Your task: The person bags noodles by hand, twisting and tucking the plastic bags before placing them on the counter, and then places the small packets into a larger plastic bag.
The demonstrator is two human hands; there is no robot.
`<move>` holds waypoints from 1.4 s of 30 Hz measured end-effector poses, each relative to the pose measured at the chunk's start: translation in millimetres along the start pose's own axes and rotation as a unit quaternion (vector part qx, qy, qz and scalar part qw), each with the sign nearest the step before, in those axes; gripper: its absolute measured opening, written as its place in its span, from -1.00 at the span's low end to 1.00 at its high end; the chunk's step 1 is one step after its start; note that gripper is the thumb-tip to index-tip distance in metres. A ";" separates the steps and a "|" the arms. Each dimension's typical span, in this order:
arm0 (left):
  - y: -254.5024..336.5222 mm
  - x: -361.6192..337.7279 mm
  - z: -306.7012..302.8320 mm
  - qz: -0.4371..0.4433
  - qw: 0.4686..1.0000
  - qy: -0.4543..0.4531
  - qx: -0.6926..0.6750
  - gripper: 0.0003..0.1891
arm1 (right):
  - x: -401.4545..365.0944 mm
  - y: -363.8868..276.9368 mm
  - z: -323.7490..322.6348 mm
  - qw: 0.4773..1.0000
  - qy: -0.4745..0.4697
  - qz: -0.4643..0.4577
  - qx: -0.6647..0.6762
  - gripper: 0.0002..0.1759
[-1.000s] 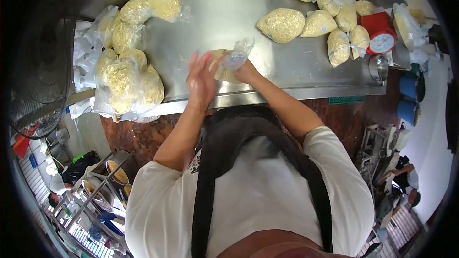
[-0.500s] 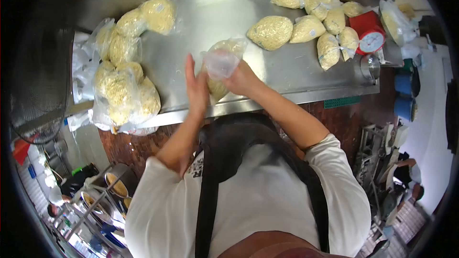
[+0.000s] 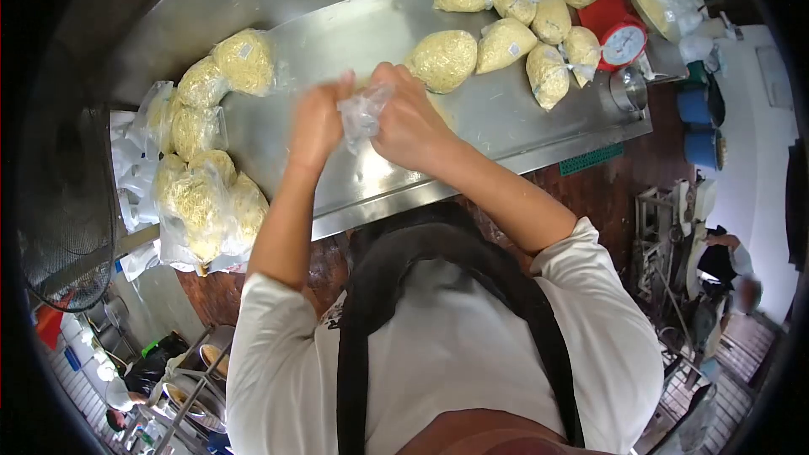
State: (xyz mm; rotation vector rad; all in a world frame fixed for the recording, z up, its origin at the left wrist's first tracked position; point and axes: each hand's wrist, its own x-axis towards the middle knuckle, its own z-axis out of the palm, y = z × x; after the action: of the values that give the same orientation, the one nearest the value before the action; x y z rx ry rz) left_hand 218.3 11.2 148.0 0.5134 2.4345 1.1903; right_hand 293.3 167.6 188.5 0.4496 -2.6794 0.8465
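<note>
My right hand (image 3: 410, 122) is closed around the gathered top of a clear plastic bag (image 3: 362, 114), above the steel table (image 3: 329, 50). My left hand (image 3: 317, 125), blurred by motion, is curled at the other side of the same bag top. Both hands hide most of the bag's body; a little pale yellow shows behind the fingers. Just beyond my right hand lies a filled bag of pale yellow strands (image 3: 442, 61), with another filled bag (image 3: 506, 45) beside it.
Several filled bags (image 3: 200, 202) are piled along the left edge. More bags (image 3: 552, 18) lie at the back right, near a red dial scale (image 3: 622, 40) and a metal cup (image 3: 628, 88). A wire mesh strainer (image 3: 67, 219) is at far left. One person (image 3: 733, 257) is at far right.
Both hands have moved away from my body, and my left hand has gone from outstretched fingers to curled at the bag. The bag's loose open top is now bunched. My view has shifted slightly.
</note>
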 end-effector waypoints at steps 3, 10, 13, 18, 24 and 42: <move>-5.6 -29.3 49.1 -0.249 0.751 -0.084 -0.606 -0.72 | -30.3 -0.7 14.0 0.998 -0.043 0.038 0.032 -0.81; -46.3 -57.5 95.4 -0.068 0.950 -0.028 -0.303 -0.80 | -95.7 71.5 34.6 0.663 -0.183 0.448 0.571 -0.92; -41.4 -47.8 68.1 0.119 0.989 0.013 0.086 -0.87 | -66.2 72.3 70.4 0.905 -0.163 0.241 0.310 -0.92; -92.4 -24.3 80.6 0.078 0.992 0.043 0.089 -0.90 | -54.6 80.3 135.7 0.968 -0.034 0.169 0.180 -0.94; -122.8 -22.6 100.7 0.085 0.990 0.086 0.065 -0.84 | -52.6 75.0 171.0 0.911 0.112 0.298 0.261 -0.77; -100.6 -15.0 88.4 -0.021 0.976 0.204 -0.074 -0.83 | -49.1 94.3 168.9 0.902 -0.092 0.227 0.355 -0.67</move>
State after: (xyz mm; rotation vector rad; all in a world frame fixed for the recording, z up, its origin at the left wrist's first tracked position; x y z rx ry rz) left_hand 258.5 5.0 19.6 0.1841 2.6382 1.5745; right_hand 271.4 150.6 -9.1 0.0303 -2.5903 2.0300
